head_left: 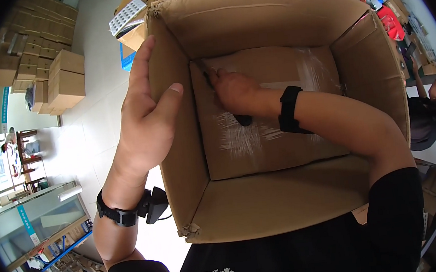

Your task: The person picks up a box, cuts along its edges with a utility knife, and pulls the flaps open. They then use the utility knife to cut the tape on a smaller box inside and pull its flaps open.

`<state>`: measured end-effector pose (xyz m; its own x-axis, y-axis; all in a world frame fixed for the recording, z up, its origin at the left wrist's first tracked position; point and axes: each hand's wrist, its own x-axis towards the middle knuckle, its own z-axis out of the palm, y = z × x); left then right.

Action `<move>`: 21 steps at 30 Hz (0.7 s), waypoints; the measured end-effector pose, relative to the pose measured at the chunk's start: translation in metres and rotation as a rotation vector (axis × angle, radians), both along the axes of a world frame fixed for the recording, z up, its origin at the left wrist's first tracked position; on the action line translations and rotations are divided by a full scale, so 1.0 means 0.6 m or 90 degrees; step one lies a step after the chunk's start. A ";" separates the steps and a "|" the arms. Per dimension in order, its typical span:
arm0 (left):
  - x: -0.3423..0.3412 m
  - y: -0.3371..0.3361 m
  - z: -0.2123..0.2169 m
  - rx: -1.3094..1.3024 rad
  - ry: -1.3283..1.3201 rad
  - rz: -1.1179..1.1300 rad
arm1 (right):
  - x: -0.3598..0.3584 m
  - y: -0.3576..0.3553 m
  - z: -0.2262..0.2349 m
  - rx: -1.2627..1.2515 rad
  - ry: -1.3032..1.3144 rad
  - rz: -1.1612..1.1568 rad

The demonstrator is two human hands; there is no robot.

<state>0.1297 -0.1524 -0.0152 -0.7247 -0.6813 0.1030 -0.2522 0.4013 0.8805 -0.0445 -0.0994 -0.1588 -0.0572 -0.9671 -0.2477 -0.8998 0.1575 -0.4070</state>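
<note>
A large open cardboard box (282, 198) stands tilted in front of me, its inside facing up towards me. My left hand (148, 116) clasps the box's left wall at the rim, with the thumb over the inner side and the index finger stretched along the edge; the other fingers are hidden. Deep inside, my right hand (237, 92) is closed around a slim black-handled tool (244, 119). Its dark front part points at the box's far left inner corner. Whether it is a knife, I cannot tell. Clear tape (239, 136) stretches over the box's bottom panel.
Brown cartons (66, 79) are stacked at the far left. Beyond the box's upper left corner lies a white tray with holes (128, 16). A cluttered bench with a red item (390, 22) runs along the right, where another person (428, 115) is at work.
</note>
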 end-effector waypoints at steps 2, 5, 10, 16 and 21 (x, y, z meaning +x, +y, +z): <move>0.000 0.000 -0.005 -0.009 0.008 -0.004 | 0.003 0.004 -0.010 -0.013 -0.002 0.001; -0.003 0.001 0.007 -0.021 -0.014 0.010 | 0.005 0.003 0.000 -0.046 -0.006 0.014; -0.008 0.000 0.017 -0.025 -0.022 0.017 | 0.014 0.027 0.012 -0.036 -0.009 0.077; -0.001 0.001 0.008 -0.042 -0.035 0.028 | 0.038 0.113 0.022 0.041 -0.009 0.185; -0.001 0.002 0.004 -0.045 -0.034 0.028 | 0.036 0.192 0.055 0.053 -0.057 0.381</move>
